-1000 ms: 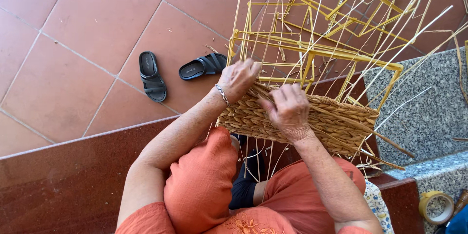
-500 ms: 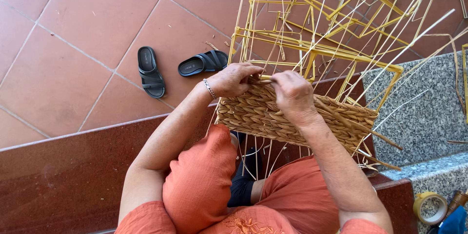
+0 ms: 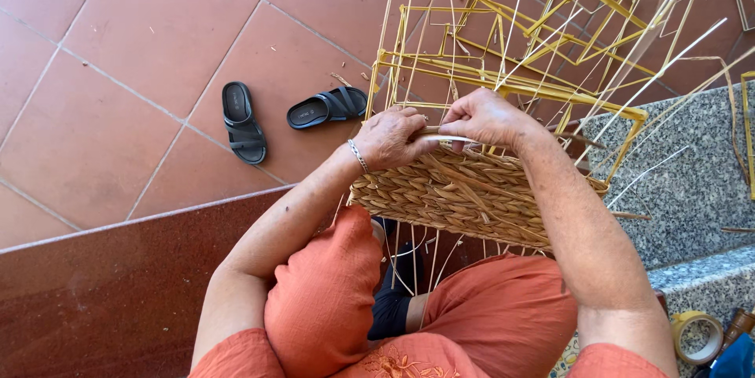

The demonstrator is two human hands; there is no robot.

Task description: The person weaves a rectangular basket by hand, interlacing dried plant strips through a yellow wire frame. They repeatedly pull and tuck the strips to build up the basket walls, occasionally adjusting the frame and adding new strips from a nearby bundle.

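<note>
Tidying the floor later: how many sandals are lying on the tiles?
2. One sandal lies lengthwise left of the basket; the other sandal lies crosswise beside it, nearer the basket. None looks hidden.

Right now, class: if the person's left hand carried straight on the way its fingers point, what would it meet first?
The left hand points rightward along the woven basket rim, so it would probably meet the right hand first; their fingertips look almost touching on the pale strand.
</note>
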